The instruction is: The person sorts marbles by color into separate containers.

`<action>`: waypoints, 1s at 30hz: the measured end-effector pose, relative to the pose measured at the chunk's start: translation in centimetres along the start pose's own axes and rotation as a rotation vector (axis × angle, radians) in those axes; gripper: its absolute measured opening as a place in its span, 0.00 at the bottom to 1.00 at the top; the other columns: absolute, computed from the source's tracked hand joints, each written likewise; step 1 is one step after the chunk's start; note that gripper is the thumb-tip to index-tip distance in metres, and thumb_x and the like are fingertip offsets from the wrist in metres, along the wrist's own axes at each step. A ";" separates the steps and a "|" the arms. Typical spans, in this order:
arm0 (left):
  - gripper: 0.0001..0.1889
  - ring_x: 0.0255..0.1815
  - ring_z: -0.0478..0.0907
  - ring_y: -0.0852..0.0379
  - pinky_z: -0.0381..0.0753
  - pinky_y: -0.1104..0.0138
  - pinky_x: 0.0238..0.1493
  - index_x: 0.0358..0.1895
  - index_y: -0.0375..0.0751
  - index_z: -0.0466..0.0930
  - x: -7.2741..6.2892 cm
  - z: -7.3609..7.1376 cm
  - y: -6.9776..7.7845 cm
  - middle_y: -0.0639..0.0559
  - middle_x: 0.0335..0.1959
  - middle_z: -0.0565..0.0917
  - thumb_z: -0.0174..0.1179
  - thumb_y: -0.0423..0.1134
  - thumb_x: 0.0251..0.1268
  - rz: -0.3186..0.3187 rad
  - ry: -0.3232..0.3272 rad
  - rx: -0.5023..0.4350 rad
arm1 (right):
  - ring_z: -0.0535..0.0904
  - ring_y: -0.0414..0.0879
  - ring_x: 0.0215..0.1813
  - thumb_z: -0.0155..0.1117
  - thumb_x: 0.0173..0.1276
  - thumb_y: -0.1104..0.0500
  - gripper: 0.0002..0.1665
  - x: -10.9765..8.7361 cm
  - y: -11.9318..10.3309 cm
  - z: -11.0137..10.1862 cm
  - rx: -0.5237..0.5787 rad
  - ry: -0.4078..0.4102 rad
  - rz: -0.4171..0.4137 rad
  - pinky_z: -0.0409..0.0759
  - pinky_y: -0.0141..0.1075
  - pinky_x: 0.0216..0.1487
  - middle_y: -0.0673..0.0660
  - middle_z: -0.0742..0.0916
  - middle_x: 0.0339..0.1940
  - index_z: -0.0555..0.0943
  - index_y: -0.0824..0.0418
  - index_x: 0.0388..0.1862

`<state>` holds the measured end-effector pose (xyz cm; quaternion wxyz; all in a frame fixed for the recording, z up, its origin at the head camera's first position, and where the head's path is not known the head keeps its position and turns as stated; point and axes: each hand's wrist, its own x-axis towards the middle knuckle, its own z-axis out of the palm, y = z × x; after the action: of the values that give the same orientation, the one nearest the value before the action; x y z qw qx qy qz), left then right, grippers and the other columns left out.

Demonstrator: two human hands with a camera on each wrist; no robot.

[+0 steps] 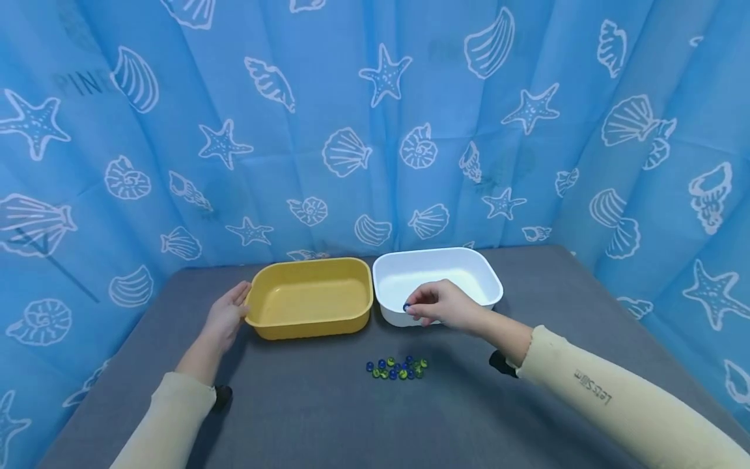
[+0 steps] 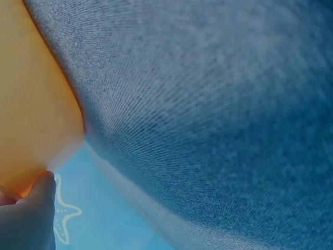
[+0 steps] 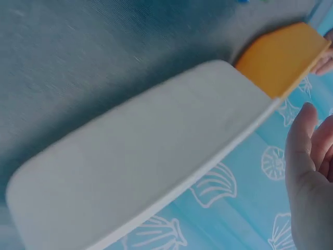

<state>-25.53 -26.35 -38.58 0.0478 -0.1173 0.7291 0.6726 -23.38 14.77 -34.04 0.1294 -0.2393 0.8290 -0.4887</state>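
The right hand [image 1: 436,303] had its thumb and fingers pinched together on a dark blue marble [image 1: 406,306], which sat right between the tips, clear of the grey cloth [image 1: 305,404]. Just beyond those tips stood the white tray [image 1: 391,317]; the marble was by its near rim, though whether over the opening or a little short of it could not be told. On the near side of the same fingertips, well apart from them, the loose marbles [image 1: 402,374], blue and green, lay clustered on the cloth. Away to the left, the left hand seemed [image 1: 225,319] clamped on the outer end of the yellow tray [image 1: 316,329], rim between thumb and fingers; that tray reached from those fingers across to the white one, their neighbouring ends touching or nearly so. As for progress, the work looked barely begun: a single marble was up in the pinch, not yet let go, and the whole cluster was left to handle. No marble showed on the floor of the yellow tray, nor on the part of the white tray's floor visible past the right fingers; whatever lay behind that hand was hidden. The left fingers were probably just steadying their tray.
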 end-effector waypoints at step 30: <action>0.32 0.78 0.40 0.50 0.49 0.55 0.74 0.78 0.39 0.36 0.3 -0.3 -0.1 0.45 0.79 0.43 0.33 0.23 0.75 -0.010 0.001 0.015 | 0.81 0.50 0.39 0.63 0.70 0.61 0.11 7.3 -3.4 1.8 0.000 0.073 0.099 0.86 0.40 0.38 0.60 0.84 0.36 0.83 0.69 0.44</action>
<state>-25.73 -26.66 -38.75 0.0516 -0.1211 0.7337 0.6666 -27.89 8.22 -31.83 0.1234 -0.1799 0.8439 -0.4902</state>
